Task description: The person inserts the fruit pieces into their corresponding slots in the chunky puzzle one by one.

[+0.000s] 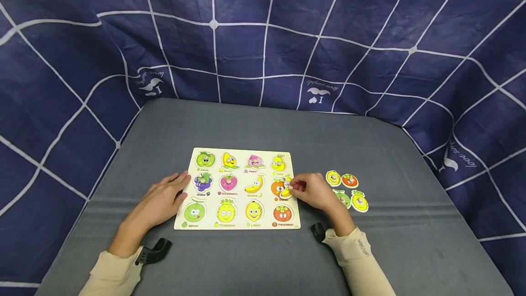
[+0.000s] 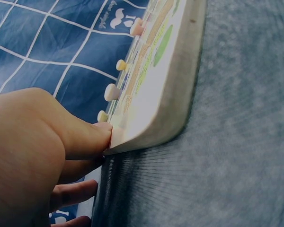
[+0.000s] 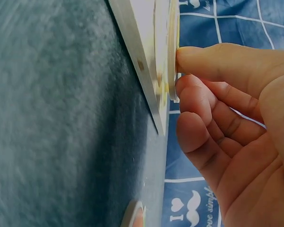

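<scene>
A pale wooden fruit puzzle board (image 1: 242, 201) lies flat on the table, with printed fruit pictures and several knobbed pieces set in it. My right hand (image 1: 314, 190) pinches a yellow banana puzzle piece (image 1: 286, 188) between thumb and fingertips. The piece hangs over the board's right side and partly covers the orange picture (image 1: 277, 186). To its left is the banana picture (image 1: 255, 184), uncovered. At the board's left edge rests my left hand (image 1: 162, 200), fingers extended; its thumb (image 2: 87, 137) touches the board's edge in the left wrist view.
Right of my right hand lie loose pieces: a lemon (image 1: 333, 178), a persimmon (image 1: 349, 180), a pineapple (image 1: 360, 201) and a green melon (image 1: 343, 198), partly hidden by the hand. A grey cloth (image 1: 230, 124) covers the table, and a blue checked curtain (image 1: 255, 49) surrounds it.
</scene>
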A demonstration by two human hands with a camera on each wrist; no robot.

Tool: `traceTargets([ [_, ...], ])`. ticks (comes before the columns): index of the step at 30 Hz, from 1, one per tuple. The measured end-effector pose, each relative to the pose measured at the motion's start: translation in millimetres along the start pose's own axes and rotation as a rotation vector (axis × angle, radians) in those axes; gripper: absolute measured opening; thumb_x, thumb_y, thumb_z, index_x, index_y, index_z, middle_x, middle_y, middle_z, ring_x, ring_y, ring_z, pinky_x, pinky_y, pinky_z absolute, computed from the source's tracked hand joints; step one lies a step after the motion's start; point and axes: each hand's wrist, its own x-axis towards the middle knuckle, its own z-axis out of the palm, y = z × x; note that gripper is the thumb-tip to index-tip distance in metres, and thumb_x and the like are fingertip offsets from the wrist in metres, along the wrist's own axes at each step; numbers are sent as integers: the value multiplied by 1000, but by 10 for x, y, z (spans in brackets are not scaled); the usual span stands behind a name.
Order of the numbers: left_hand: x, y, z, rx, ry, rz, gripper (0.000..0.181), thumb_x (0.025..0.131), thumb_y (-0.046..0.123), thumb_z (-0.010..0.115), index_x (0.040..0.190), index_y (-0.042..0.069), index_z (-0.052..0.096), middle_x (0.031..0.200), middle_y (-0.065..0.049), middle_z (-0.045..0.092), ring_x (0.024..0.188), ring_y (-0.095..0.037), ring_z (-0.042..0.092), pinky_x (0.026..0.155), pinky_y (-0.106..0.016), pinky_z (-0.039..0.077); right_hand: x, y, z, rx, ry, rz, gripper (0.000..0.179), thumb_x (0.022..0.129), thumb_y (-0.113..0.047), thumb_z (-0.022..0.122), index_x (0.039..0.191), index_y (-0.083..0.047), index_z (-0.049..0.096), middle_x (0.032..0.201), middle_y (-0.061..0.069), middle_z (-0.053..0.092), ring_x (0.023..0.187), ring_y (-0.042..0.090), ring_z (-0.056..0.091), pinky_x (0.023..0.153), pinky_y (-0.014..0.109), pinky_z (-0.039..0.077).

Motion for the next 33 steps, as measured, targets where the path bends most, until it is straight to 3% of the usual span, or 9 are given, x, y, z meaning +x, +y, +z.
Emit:
traceTargets([
  [9,27,-3,19,-4,-4,8,47,92,5,65,136,-7,55,142,-26,50,127,-50,47,91,-66,40,20,-45,16,0,-5,-8,5,82,-6,77,82,-9,73,68,-9,60,62,1,54,57,22,47],
  [23,-6,-13,12,-5,-7,2,47,92,6,65,136,-8,55,143,-26,49,127,-51,46,90,-67,40,159,-136,205,11,-23,-60,7,80,-5,79,81,-8,73,67,-9,60,61,1,54,57,21,48],
  [33,-5,-13,1,-2,-10,-2,48,92,5,65,136,-9,54,143,-27,48,127,-51,46,92,-67,39,230,-213,196,5,-32,-77,6,81,-6,78,82,-7,73,67,-8,59,61,2,54,57,21,48],
])
